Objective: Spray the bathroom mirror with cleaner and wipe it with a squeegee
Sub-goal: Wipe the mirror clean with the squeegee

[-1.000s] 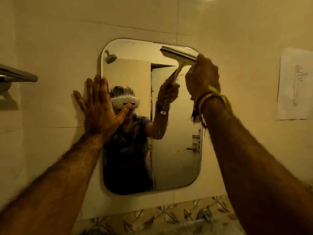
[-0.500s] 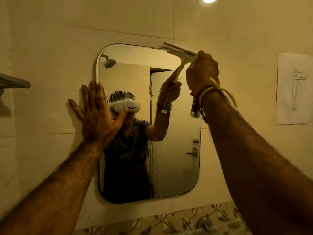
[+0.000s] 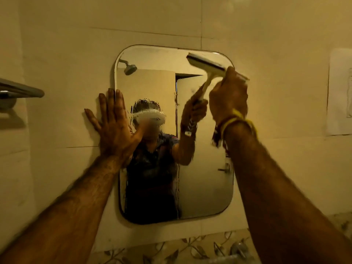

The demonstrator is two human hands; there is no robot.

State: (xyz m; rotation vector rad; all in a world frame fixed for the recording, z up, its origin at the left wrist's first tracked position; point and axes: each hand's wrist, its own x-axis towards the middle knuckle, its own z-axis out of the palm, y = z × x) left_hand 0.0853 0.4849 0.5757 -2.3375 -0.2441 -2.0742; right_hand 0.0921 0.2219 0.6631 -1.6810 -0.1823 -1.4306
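A rounded rectangular mirror (image 3: 205, 187) hangs on the tiled wall. Its left half is streaked with wet cleaner; the right half looks smoother. My right hand (image 3: 228, 96) is closed around the handle of a white squeegee (image 3: 206, 64), whose blade lies tilted against the mirror's top right corner. My left hand (image 3: 113, 126) presses flat on the wall at the mirror's left edge, fingers spread, thumb over the glass. No spray bottle is in view.
A metal towel rail (image 3: 21, 91) juts out at the left. A paper sheet (image 3: 340, 92) is stuck to the wall at the right. A tap (image 3: 237, 248) and a leaf-patterned tile band (image 3: 171, 250) lie below the mirror.
The squeegee rose to the mirror's top edge half a second ago and now sits slightly lower at the top right corner. My left hand stays flat at the mirror's left edge.
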